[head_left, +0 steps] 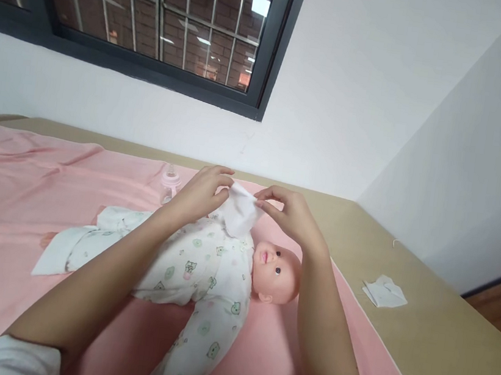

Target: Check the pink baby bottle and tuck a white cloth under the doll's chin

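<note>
A white cloth or tissue [241, 212] hangs between my two hands, above the chest of a baby doll [274, 270]. My left hand [204, 190] pinches its left upper corner between thumb and fingers. At the opposite corner, my right hand [290, 214] holds the cloth the same way, close to the doll's head. The doll lies on its back, head to the right, in a white printed sleepsuit [208, 262]. One of its sleeves stretches toward me. My left forearm hides part of the doll's legs.
A pink blanket [10, 193] covers much of the wooden table [432, 353]. Beyond my left wrist stands a baby bottle [169, 184]. A folded white tissue [385, 291] lies on the bare wood at right. Behind are a white wall and a barred window [163, 10].
</note>
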